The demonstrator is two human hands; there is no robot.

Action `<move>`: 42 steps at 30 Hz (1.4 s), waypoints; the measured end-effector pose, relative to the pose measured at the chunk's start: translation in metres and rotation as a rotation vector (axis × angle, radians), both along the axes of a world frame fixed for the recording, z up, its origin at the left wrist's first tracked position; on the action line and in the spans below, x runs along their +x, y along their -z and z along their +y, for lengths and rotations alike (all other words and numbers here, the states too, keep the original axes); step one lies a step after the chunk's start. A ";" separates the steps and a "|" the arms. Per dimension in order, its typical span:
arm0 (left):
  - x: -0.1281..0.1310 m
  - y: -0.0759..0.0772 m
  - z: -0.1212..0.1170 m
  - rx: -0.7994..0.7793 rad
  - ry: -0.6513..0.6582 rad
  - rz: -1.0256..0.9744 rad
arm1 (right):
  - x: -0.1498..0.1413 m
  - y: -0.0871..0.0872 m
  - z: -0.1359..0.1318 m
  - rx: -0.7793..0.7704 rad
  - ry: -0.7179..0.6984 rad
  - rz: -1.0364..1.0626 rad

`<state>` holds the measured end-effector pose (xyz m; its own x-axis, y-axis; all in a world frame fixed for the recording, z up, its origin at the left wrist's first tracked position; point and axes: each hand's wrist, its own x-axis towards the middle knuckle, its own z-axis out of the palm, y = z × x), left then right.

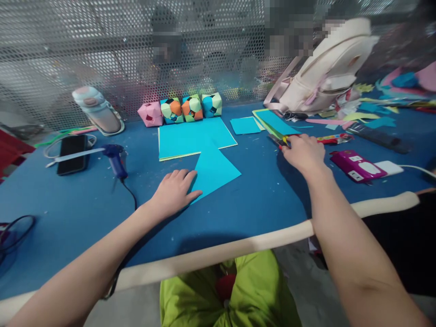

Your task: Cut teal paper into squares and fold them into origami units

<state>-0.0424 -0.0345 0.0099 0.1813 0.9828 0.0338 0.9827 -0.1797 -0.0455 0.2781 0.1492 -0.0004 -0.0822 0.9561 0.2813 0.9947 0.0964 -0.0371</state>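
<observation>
My left hand (175,190) lies flat with its fingers spread on the near corner of a folded turquoise paper (214,170) on the blue table (252,204). My right hand (303,152) reaches out to the right and its fingers close around a small red and yellow tool (282,143), mostly hidden under the hand. Just beyond it lies a stack of turquoise and green sheets (274,122). A larger turquoise sheet (194,136) lies behind the folded paper.
Several folded paper cubes (180,110) line the back by a perforated metal screen. A glue gun (116,159), phone (71,153) and bottle (98,111) sit left. A purple power strip (356,165), a white bag (327,72) and paper scraps (374,113) are right.
</observation>
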 end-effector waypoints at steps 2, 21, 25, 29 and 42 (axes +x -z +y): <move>0.000 0.001 0.000 0.015 0.007 0.000 | -0.011 0.002 -0.005 0.049 -0.144 0.073; 0.000 -0.021 0.000 0.339 0.100 -0.629 | -0.065 -0.010 -0.045 -0.466 -0.743 1.142; 0.000 -0.018 0.002 0.370 0.016 -0.658 | -0.050 -0.010 -0.014 -0.298 -0.495 1.509; -0.003 -0.008 0.007 0.305 -0.017 -0.655 | -0.020 -0.007 0.029 0.020 -0.060 1.915; 0.002 0.015 0.005 0.243 0.294 -0.326 | 0.007 0.017 0.065 -0.113 0.056 1.896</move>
